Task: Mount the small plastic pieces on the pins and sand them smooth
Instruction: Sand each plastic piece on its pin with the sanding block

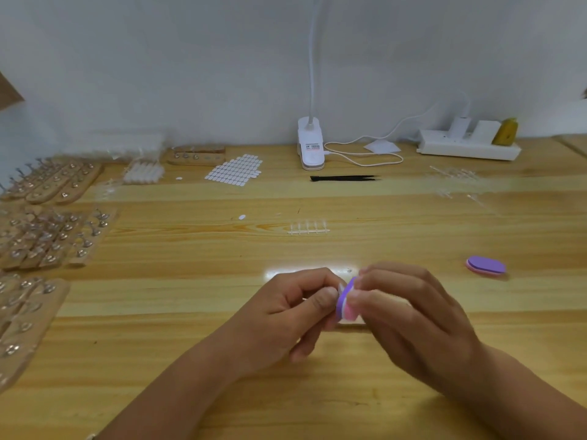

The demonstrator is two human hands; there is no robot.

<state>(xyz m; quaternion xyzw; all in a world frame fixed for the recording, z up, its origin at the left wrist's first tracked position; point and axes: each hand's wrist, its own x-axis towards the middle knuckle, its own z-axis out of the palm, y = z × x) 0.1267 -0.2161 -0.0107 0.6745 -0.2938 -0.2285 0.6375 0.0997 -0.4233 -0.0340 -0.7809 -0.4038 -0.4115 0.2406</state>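
Low over the wooden surface (190,296), the right hand (413,319) grips a purple-and-pink sanding block (344,301) in curled fingers. It touches the small plastic piece (341,286) pinched in the left hand (286,312).

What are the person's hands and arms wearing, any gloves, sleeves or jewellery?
Nothing shows: the left hand and right hand are bare, no gloves or rings, and the forearms are uncovered, no sleeves or watch. A pale speck by the left arm at the bottom edge is too small to identify.
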